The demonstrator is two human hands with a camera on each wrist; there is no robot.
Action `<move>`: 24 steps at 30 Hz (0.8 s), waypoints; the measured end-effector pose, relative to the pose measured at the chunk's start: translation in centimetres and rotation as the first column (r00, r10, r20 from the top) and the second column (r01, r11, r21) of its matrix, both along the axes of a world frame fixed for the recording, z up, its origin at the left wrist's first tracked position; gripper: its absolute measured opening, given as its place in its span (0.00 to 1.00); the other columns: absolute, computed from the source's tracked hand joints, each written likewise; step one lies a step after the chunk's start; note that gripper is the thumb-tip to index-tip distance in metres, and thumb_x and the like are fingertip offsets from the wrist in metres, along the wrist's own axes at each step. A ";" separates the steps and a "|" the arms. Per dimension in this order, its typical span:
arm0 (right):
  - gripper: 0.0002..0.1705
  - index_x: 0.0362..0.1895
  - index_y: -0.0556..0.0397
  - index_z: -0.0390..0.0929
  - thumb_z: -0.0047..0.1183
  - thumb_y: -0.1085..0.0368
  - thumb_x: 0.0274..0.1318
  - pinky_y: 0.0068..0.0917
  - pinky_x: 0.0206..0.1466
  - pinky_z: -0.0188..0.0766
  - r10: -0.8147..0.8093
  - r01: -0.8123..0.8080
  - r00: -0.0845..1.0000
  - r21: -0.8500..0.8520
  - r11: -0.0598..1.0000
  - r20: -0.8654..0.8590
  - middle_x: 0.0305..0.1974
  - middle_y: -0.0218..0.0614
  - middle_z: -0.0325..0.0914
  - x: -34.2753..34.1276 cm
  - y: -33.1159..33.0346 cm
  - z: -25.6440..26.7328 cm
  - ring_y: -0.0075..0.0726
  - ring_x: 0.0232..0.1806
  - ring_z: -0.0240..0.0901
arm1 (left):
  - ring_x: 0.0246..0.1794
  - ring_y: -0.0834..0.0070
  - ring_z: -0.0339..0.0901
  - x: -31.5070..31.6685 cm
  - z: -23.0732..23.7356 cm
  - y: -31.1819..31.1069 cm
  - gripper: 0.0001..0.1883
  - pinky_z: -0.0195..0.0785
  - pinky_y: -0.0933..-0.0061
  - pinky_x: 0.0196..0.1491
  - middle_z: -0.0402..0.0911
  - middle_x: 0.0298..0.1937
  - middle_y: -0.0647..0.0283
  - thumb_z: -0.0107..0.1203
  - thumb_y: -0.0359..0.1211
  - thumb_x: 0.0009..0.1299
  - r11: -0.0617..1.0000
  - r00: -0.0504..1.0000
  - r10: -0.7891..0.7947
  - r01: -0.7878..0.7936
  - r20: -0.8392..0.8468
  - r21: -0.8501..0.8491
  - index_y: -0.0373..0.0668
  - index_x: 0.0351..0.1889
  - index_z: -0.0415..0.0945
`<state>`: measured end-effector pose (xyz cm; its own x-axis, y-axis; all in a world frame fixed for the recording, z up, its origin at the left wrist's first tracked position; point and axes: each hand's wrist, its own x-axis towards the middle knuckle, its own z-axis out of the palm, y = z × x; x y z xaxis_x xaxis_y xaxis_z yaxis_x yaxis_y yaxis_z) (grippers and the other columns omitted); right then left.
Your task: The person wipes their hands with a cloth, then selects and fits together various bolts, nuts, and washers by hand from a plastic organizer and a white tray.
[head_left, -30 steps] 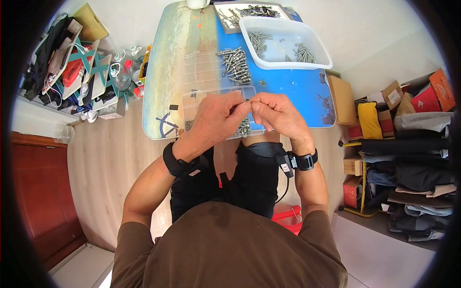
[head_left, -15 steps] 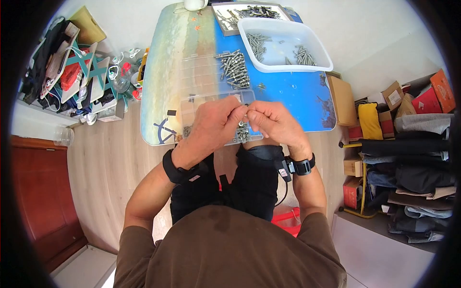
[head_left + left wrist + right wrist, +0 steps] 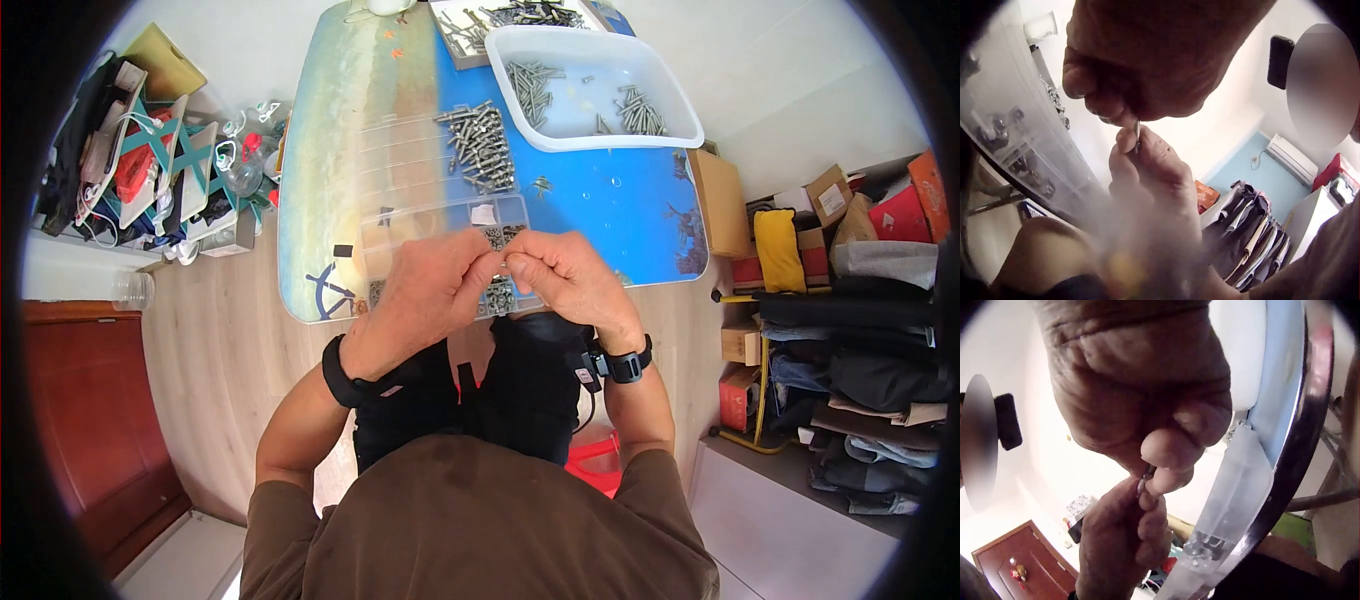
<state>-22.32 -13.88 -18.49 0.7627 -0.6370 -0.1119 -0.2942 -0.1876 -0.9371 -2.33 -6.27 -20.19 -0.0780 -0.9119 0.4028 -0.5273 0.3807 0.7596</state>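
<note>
Your left hand and right hand pinch small metal hardware (both nearly closed), probably to steady its ends.

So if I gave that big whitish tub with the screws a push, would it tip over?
Probably not: the tub is wide and low, so it would more likely slide. The screws inside lie loose in heaps, so they might roll or skid about. The plastic looks thin, so it may bend slightly.
</note>
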 end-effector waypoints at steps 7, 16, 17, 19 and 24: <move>0.11 0.40 0.56 0.79 0.52 0.61 0.69 0.33 0.30 0.67 0.006 -0.008 1.000 -0.075 0.997 -0.023 0.23 0.42 0.73 0.0 0.2 -0.1 0.39 0.23 0.69 | 0.21 0.74 0.75 -0.4 0.8 0.6 0.05 0.67 0.73 0.27 0.75 0.22 0.61 0.61 0.30 0.70 0.980 0.995 0.092 -0.086 -0.027 0.180 0.37 0.35 0.79; 0.11 0.41 0.55 0.80 0.52 0.61 0.68 0.41 0.33 0.70 -0.007 0.005 1.000 -0.195 0.981 -0.011 0.28 0.47 0.77 0.2 0.2 -0.2 0.57 0.29 0.75 | 0.25 0.72 0.77 0.1 -0.2 0.2 0.08 0.67 0.71 0.27 0.78 0.27 0.56 0.62 0.33 0.70 0.998 0.992 0.006 -0.014 0.126 0.065 0.38 0.37 0.79; 0.11 0.41 0.55 0.80 0.52 0.61 0.68 0.41 0.33 0.70 -0.008 0.006 1.000 -0.196 0.981 -0.011 0.28 0.47 0.77 0.2 0.3 -0.2 0.57 0.29 0.75 | 0.25 0.72 0.77 0.1 -0.1 0.2 0.08 0.67 0.71 0.27 0.78 0.27 0.56 0.62 0.33 0.70 0.998 0.992 0.005 -0.013 0.126 0.065 0.38 0.37 0.79; 0.10 0.41 0.54 0.79 0.52 0.61 0.68 0.46 0.36 0.71 0.031 -0.040 0.999 -0.318 0.947 -0.032 0.32 0.49 0.78 0.2 0.4 -0.4 0.63 0.36 0.75 | 0.26 0.54 0.77 0.1 0.2 0.3 0.10 0.64 0.62 0.25 0.77 0.25 0.52 0.60 0.37 0.71 0.924 0.999 0.044 -0.043 0.005 0.380 0.40 0.34 0.77; 0.09 0.41 0.53 0.80 0.53 0.62 0.67 0.42 0.35 0.71 0.007 -0.010 1.000 -0.291 0.957 -0.010 0.31 0.47 0.78 0.1 0.4 -0.3 0.58 0.33 0.75 | 0.24 0.70 0.77 -0.5 2.0 0.5 0.07 0.66 0.67 0.26 0.77 0.26 0.56 0.62 0.31 0.70 0.981 1.000 0.026 -0.027 0.009 0.190 0.38 0.36 0.77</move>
<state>-22.18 -13.45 -18.82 0.7682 -0.6363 0.0706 -0.2996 -0.4548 -0.8387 -2.82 -5.80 -18.22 -0.0550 -0.9736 0.2216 -0.5405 0.2156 0.8132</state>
